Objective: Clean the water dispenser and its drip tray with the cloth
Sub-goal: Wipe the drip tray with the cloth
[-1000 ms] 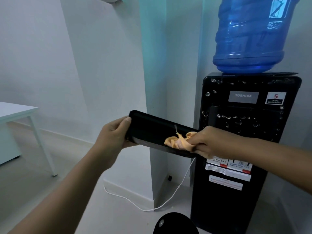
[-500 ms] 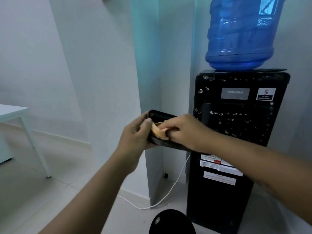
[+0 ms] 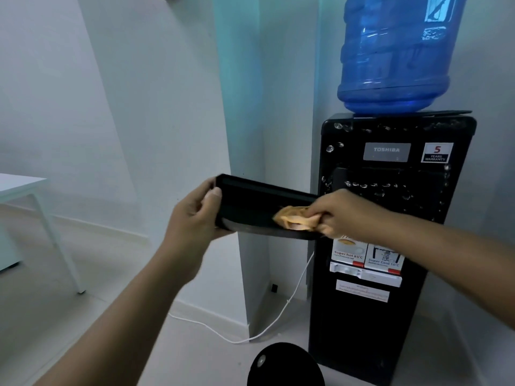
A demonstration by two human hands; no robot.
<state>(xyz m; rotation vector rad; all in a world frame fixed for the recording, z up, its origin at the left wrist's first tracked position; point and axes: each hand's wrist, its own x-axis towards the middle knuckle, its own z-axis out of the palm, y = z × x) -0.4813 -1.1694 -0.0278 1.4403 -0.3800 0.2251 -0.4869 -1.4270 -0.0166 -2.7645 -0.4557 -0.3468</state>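
Far left: white table (image 3: 19, 185) on the floor, only its corner and one leg in frame. Left hand (image 3: 195, 215): grip closed round the left end of the black drip tray (image 3: 250, 201), thumb over the near rim, fingers behind it. Tray is out of the dispenser, held in mid-air in front of the wall corner, tipped so its open side faces the camera, long axis sloping down to the right. Orange cloth (image 3: 295, 221) is bunched up inside the tray's right end, touching the inner surface. Right hand (image 3: 342, 213): grip pinched tight on the cloth, knuckles up, covering the tray's right end. Below the tray, a white cable (image 3: 278, 316) runs across the floor and up behind the dispenser. Black round object (image 3: 284, 366) at the bottom edge, can't tell what it is. Right: black Toshiba water dispenser (image 3: 390, 316) stands on the floor against the wall, water droplets across its upper front panel, warranty sticker (image 3: 437, 153) top right, hot/cold labels just below the right hand. Blue water bottle (image 3: 395, 51) sits inverted on top.
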